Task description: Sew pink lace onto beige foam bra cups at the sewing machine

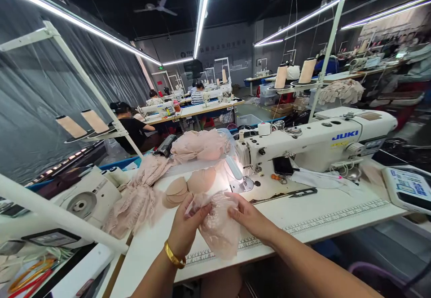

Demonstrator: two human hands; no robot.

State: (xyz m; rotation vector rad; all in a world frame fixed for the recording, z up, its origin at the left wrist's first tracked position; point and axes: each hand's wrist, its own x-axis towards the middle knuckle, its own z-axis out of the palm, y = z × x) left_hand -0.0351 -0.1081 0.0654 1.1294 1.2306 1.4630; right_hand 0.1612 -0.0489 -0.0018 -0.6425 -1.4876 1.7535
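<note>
Between my two hands is a thin, pale pink piece of lace fabric (220, 230), hanging down over the table's front part. My left hand (190, 219), with a gold bangle at the wrist, pinches its left side. At the upper right edge, the fingers and thumb of my right hand (247, 215) are closed on the same cloth. Just beyond the hands is the lit needle area of a white sewing machine (303, 138). Rounded beige fabric pads (177, 190) lie stacked to the left of it, beside a larger pink piece (201, 180).
Gathered pink lace (144, 190) lies at left, and another heap (200, 145) sits behind the pads. A black phone (283, 166), small black snips (303, 193) and white cloth (316, 179) rest by the machine. A ruler strip (323, 220) runs along the front. Co-workers sit farther back.
</note>
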